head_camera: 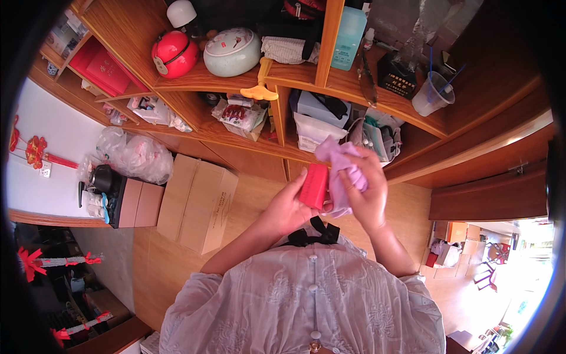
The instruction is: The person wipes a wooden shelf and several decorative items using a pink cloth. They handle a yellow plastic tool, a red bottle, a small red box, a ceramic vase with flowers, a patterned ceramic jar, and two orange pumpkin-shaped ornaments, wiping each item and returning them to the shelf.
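Observation:
A small red box (pixel 314 186) rests in my left hand (pixel 287 208), gripped between the thumb and fingers in front of my chest. Bunched in my right hand (pixel 369 186) is a light purple cloth (pixel 338 166), its folds hanging down close beside the box. Whether the cloth touches the box's far side I cannot tell. Both hands are held above the floor, before the lower compartments of a wooden shelf unit (pixel 247 82). Just beyond the cloth, a white paper bag (pixel 316 128) stands in one compartment.
On the upper shelf stand a red round container (pixel 175 54), a lidded ceramic jar (pixel 232 51), a blue bottle (pixel 349 37) and a plastic cup (pixel 433 94). A cardboard box (pixel 196 203) lies on the floor at left, by plastic bags (pixel 135 155). A yellow hook-shaped piece (pixel 260 90) juts from the shelf.

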The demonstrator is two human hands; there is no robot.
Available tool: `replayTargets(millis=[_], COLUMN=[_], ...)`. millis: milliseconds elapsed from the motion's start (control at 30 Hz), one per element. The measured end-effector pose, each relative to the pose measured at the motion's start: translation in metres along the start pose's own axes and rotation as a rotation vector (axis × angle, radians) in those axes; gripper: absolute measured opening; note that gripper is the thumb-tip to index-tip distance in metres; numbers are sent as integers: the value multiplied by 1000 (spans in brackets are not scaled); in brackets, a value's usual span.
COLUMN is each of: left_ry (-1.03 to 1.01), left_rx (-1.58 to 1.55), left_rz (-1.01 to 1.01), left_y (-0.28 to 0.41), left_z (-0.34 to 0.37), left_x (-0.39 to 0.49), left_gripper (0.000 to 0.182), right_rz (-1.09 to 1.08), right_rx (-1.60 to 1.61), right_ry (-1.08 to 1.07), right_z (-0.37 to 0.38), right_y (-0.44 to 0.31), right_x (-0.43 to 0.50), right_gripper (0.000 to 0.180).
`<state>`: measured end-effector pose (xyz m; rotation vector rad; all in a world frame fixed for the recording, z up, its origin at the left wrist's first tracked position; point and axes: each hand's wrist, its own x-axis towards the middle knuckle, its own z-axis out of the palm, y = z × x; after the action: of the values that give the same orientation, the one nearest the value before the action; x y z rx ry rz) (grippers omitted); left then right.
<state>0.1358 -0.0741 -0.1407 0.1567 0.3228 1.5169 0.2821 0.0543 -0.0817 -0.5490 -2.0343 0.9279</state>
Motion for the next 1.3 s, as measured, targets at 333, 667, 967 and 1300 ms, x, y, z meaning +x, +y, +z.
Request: replayTargets(millis=[333, 667, 967, 1300], left_ry=[234, 271, 243, 127], left_rx=[350, 285, -107, -64], left_rz=[207, 97, 59, 43], left_y=[6, 6, 37, 19], left_z=[-10, 8, 15, 3], left_x=[8, 13, 21, 45], left_gripper=[45, 44, 69, 46], right_rz=[-311, -342, 188, -522], right_rx=[-85, -79, 357, -280], right_ry=[-214, -151, -121, -137], right_z=[15, 15, -16, 17], right_y=[-28, -5, 15, -19], right_x=[-8, 23, -2, 23], right_gripper=[29, 25, 22, 38])
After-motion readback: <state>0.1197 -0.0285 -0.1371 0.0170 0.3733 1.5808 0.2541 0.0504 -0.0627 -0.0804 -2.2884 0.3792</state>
